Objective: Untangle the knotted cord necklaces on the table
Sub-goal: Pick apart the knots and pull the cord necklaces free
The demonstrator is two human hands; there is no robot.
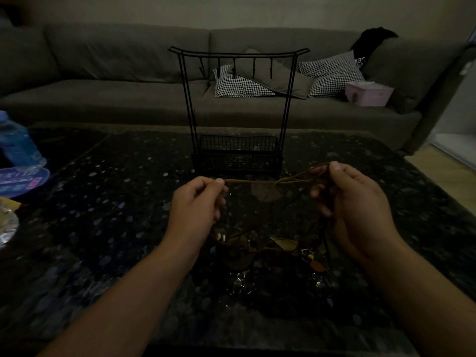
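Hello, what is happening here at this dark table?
A person is untangling cord necklaces. The left hand pinches one end of a brown cord, and the right hand grips the bundled strands, pulling the cord taut above the table. The other necklaces, with their pendants, lie in a heap below the hands. A black wire stand waits behind, its hooks bare.

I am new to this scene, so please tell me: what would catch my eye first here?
First, the two hands: the left hand and right hand stretch a brown cord between them at centre. Behind stands a black wire jewelry stand on the dark speckled table.
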